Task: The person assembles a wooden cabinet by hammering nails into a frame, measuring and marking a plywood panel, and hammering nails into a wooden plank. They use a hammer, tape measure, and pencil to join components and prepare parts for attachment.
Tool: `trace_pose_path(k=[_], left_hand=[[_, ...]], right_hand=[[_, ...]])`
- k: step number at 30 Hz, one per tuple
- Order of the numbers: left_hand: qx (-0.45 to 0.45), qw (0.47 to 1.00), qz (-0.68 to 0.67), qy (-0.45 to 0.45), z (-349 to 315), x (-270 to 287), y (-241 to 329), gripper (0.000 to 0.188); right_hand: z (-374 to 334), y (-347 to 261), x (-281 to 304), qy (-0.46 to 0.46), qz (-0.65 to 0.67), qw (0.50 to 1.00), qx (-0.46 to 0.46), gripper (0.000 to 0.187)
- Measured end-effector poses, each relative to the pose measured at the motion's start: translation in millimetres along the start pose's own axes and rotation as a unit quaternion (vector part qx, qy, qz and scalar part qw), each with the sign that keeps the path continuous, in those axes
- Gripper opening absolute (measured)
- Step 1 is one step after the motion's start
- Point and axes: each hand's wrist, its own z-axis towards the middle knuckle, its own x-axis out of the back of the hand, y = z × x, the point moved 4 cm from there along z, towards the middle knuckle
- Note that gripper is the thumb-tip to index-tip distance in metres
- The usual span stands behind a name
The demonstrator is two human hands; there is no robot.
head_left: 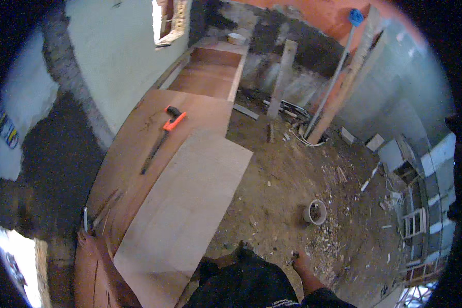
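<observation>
My left hand (89,245) is at the left edge of the reddish-brown wooden work surface (128,149), fingers partly curled. A thin whitish strip (85,219) stands up right by its fingertips; the grip is small and blurred. Low at the right, my right hand (300,262) hangs over the dirt floor, closed around something small and dark that I cannot make out. Between my body and the work surface lies a pale plywood sheet (185,190), its right side overhanging the floor. Beyond it rests a tool with an orange and black handle (174,120) and a long, dark, narrow blade, like a handsaw.
An open wooden frame (205,72) continues at the far end, with a white bowl (236,38) behind it. A white bucket (315,212) stands on the rubble-strewn floor. Wooden posts (282,77) and a blue-headed pole (339,66) rise at the back.
</observation>
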Motion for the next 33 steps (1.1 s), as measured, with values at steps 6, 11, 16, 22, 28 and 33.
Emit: trace_pose_path(k=[6, 11, 16, 22, 28, 33], left_hand=[[-0.118, 0.991, 0.059, 0.035, -102, 46, 228, 0.068], [-0.153, 0.973, -0.110, -0.135, -155, 93, 435, 0.060], [-0.240, 0.846, -0.318, -0.355, -202, 123, 604, 0.031], [-0.249, 0.807, -0.339, -0.415, -241, 96, 721, 0.018], [-0.245, 0.774, -0.353, -0.465, -217, 65, 796, 0.021], [-0.154, 0.775, -0.325, -0.519, -144, 32, 872, 0.024]], right_hand=[[-6, 162, -66, -0.080, -0.160, 0.973, -0.142, 0.032], [59, 163, -114, -0.126, 0.106, 0.940, -0.298, 0.031], [178, 132, -134, -0.011, 0.207, 0.975, -0.082, 0.028], [299, 106, -164, -0.226, 0.253, 0.937, -0.080, 0.024], [366, 132, -170, -0.305, 0.001, 0.943, 0.134, 0.047], [407, 216, -145, -0.223, -0.154, 0.962, 0.019, 0.066]])
